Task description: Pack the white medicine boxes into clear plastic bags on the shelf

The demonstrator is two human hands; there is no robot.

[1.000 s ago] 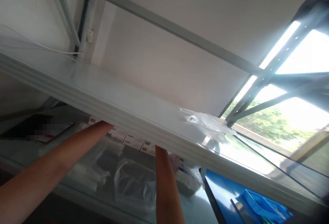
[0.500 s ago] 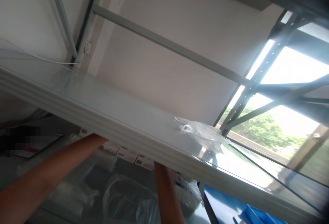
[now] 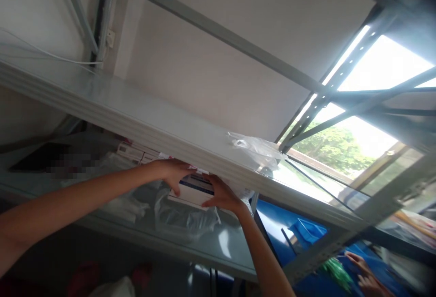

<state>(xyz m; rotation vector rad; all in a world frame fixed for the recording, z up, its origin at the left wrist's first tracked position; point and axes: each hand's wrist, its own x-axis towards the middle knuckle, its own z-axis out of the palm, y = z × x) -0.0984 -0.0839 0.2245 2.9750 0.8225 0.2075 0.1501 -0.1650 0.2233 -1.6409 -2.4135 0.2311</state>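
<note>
Probably for balance, 1 white box (image 3: 191,195) w/ blue stripe is gripped at opp. ends by left hand (image 3: 174,174) and right hand (image 3: 223,195) over lower shelf (image 3: 235,247); whether it's lifted can't be told. Min. 2 other boxes (image 3: 130,150) are seen to its left, partly hidden; 1 clear bag (image 3: 255,145) is seen on upper shelf (image 3: 170,113).

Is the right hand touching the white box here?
Touching. In the head view, the right hand wraps the right end of the white box, thumb against its near side, no gap visible.
</note>
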